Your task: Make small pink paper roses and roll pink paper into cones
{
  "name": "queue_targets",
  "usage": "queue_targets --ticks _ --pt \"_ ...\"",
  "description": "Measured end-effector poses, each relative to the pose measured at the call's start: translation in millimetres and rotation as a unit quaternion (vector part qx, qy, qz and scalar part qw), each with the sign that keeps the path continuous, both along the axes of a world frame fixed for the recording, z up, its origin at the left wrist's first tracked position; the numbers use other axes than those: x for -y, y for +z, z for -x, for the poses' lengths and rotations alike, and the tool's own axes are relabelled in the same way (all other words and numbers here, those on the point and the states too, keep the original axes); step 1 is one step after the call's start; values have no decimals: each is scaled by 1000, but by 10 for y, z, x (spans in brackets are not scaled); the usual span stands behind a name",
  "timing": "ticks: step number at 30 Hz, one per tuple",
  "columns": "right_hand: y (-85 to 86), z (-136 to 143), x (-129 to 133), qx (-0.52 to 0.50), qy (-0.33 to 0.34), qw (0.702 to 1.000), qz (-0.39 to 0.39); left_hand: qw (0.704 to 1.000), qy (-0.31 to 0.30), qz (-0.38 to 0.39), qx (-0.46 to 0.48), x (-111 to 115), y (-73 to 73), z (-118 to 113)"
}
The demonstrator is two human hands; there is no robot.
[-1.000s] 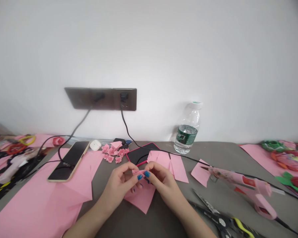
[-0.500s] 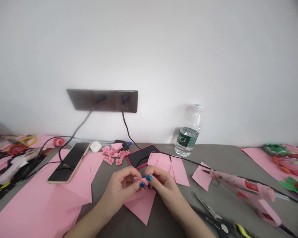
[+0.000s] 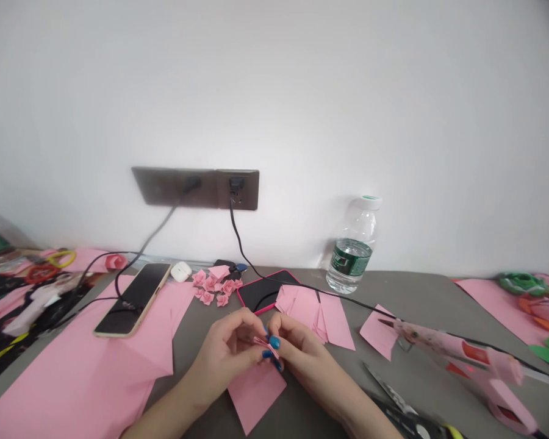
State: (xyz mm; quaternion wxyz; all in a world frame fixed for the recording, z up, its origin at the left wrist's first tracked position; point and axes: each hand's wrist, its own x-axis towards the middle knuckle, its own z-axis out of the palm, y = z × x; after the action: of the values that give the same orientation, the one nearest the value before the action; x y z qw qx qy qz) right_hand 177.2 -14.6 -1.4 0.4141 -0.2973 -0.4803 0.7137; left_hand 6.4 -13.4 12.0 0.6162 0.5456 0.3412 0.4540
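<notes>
Grey tabletop (image 3: 407,289), smooth, against a white wall (image 3: 274,91). Small creased pink paper piece (image 3: 260,342), gripped in the fingertips of left hand (image 3: 229,353) and right hand (image 3: 299,347), over a flat, straight-edged paper square (image 3: 256,396). Folded paper roses (image 3: 210,285), clustered near the wall. Grey gap between left hand and pink sheets (image 3: 73,366).

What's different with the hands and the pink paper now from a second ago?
The folded pink paper tips more, its right end lower in the picture. The left hand and right hand still pinch it; neither let go. The pink square sheet below looks turned a bit, its lowest corner now further left. The water bottle, paper roses and glue gun stayed put.
</notes>
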Motion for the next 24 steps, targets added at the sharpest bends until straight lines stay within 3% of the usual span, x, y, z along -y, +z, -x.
queue_targets --ticks 5,12,19,24 --pt "-8 26 -10 -1 -18 1000 2 999 28 -45 -11 -10 -36 -14" --pt "-45 85 -23 47 -59 997 -28 997 53 -45 -42 -27 -26 -19" --pt "-73 84 -16 87 -175 972 -128 993 80 -52 -63 -35 7 -15" --pt "-29 65 -2 119 -185 954 -203 992 92 -26 -77 -39 34 -13"
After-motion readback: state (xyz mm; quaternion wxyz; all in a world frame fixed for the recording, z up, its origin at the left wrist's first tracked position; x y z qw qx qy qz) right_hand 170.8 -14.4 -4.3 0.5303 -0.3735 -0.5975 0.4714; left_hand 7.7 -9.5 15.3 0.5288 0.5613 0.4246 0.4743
